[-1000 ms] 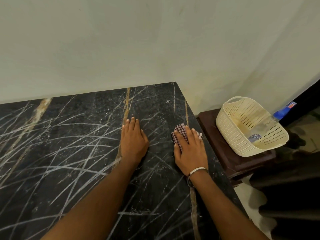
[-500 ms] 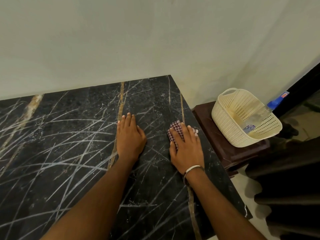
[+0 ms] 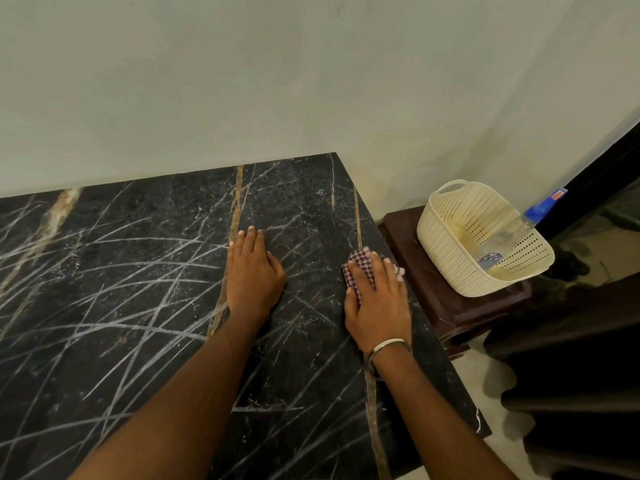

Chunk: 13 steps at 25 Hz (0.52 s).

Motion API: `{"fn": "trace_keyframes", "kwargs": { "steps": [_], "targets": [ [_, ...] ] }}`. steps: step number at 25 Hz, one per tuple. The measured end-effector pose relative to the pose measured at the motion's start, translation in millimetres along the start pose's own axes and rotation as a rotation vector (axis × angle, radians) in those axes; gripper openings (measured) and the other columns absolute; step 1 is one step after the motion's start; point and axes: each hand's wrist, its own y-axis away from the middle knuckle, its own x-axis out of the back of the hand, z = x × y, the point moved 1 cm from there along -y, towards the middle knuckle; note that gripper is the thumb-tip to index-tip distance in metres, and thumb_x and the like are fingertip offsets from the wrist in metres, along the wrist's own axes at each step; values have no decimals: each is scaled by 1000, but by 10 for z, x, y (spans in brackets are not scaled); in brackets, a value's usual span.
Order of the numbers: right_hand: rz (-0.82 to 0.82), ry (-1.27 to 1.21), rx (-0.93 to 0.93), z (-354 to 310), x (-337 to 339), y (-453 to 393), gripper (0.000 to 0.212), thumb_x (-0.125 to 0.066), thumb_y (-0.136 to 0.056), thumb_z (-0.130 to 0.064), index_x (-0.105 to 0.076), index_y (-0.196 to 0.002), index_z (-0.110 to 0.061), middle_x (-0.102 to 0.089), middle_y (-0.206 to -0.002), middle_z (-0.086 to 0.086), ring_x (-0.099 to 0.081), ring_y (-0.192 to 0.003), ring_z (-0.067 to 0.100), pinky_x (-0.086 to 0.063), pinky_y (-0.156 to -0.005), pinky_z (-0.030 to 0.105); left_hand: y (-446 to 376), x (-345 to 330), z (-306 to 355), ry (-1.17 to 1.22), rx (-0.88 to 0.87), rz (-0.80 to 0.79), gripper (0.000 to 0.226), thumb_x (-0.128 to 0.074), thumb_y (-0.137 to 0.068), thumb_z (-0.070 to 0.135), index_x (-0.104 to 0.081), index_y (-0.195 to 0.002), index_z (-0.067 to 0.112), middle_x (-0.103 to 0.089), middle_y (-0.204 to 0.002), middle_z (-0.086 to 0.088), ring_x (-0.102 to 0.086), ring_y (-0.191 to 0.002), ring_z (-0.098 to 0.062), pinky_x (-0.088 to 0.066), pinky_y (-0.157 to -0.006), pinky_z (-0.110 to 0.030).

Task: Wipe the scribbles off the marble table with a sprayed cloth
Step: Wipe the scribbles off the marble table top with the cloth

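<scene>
The black marble table (image 3: 104,306) with white and gold veins fills the lower left. My right hand (image 3: 377,303) lies palm down on a red-and-white checked cloth (image 3: 358,263), pressing it against the table near the right edge; most of the cloth is hidden under the fingers. My left hand (image 3: 252,271) rests flat on the marble to the left of it, fingers together, holding nothing. I cannot tell scribbles apart from the marble's veins.
A cream perforated basket (image 3: 446,237) stands on a dark wooden stool (image 3: 415,251) just right of the table; a clear spray bottle with a blue cap (image 3: 536,209) leans in it. A pale wall runs behind the table. Dark furniture stands at the far right.
My right hand and the cloth have slid slightly toward the table's right edge. The left hand stays flat in place. The view has shifted a little.
</scene>
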Motion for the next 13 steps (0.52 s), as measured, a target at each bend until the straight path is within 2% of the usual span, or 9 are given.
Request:
{"fn": "trace_keyframes", "kwargs": {
  "steps": [5,9,13],
  "targets": [
    [4,-32,128,114,-13,89,51,-33,-94,-42,-41,-142,-30,-30,-154,3,-25,-143,28,-23,-116,49,3,44,10,10,-3,6,52,-39,-97,24,-36,-146,6,-34,-153,-12,-25,-144,-25,-16,-121,-41],
    [42,13,-9,451,35,21,53,-34,-91,-41,-44,-140,-28,-34,-152,8,-29,-140,31,-26,-114,51,0,20,3,3,-8,19,52,-39,-97,24,-38,-145,5,-36,-152,-12,-27,-144,-26,-17,-121,-41],
    [33,-4,-6,174,29,186,51,-37,-93,-39,-38,-143,-30,-27,-155,7,-22,-143,31,-19,-117,50,0,15,8,-15,-12,25,52,-38,-97,24,-38,-145,5,-36,-152,-13,-27,-144,-26,-16,-121,-41]
  ]
}}
